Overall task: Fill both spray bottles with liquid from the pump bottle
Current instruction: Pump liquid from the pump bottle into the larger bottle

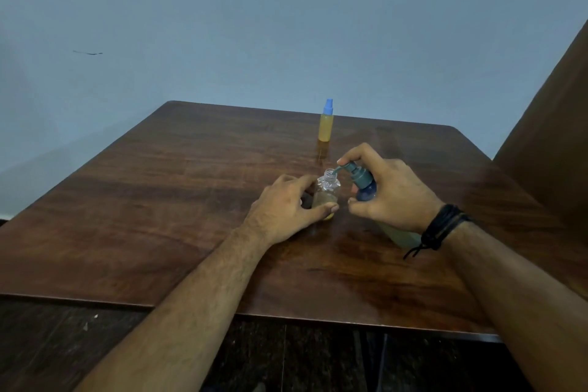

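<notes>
My left hand [288, 205] grips the light, tippy open spray bottle [326, 192] low; right hand [386, 192] clasps the pump bottle [366, 189], forefinger on pump.

table [191, 200] dark reddish-brown, streaky wood grain, glossy. wall [254, 25] flat pale blue-grey, one dark scuff mark [88, 52]. far spray bottle [326, 124] amber-yellow with light blue cap. open spray bottle [327, 192] clear, yellowish liquid low down. pump bottle [366, 192] blue shoulder, dull teal pump head, pale greenish body. black wristbands [440, 229]. floor dark brown.
</notes>
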